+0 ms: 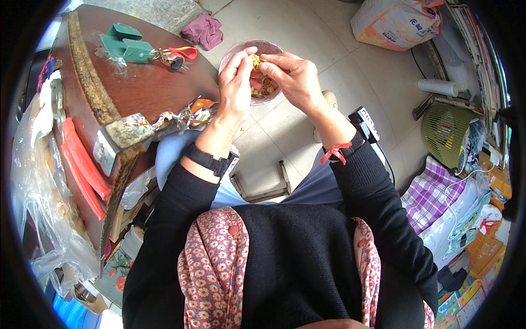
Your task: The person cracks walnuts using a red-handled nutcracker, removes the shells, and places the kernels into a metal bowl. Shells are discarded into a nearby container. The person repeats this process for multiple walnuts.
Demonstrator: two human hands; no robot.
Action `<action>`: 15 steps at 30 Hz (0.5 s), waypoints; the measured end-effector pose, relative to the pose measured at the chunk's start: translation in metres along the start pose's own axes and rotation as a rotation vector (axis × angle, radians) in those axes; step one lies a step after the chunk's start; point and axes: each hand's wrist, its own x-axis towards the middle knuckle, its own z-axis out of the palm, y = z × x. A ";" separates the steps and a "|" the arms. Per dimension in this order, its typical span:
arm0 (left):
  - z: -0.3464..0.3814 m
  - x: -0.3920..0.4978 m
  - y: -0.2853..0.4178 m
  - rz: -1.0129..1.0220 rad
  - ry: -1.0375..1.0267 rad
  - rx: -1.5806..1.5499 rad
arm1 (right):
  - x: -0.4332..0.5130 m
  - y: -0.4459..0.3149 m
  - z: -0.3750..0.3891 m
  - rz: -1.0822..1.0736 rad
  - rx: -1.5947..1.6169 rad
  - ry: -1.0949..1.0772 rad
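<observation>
Both my hands are over a round pinkish bucket (269, 98) on the tiled floor, near the top centre. Between my fingertips is a small yellow crumbly piece (257, 61), too small to name surely. My left hand (237, 78) has thumb and fingers against its left side. My right hand (294, 74) pinches it from the right with thumb and forefinger. Below them, the bucket holds brown and tan scraps, with ring-like bits among them. Reddish shapes, perhaps my left fingertips, show under the piece.
A dark wooden table (164, 86) at left bears a green metal holder (127, 45), keys and red-handled pliers (84, 164). A maroon cloth (202, 31) lies beyond. At right are a printed sack (394, 24), an olive plastic basket (446, 135) and a purple checked cloth (431, 195).
</observation>
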 end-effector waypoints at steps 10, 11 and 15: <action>0.003 0.001 -0.003 0.023 0.057 -0.050 | 0.000 0.004 0.005 -0.036 0.065 -0.020; 0.003 0.001 -0.002 0.014 0.028 -0.030 | 0.000 0.004 0.006 -0.060 0.043 0.006; 0.002 0.000 0.002 -0.048 -0.009 -0.049 | 0.000 0.001 0.007 -0.156 0.002 0.105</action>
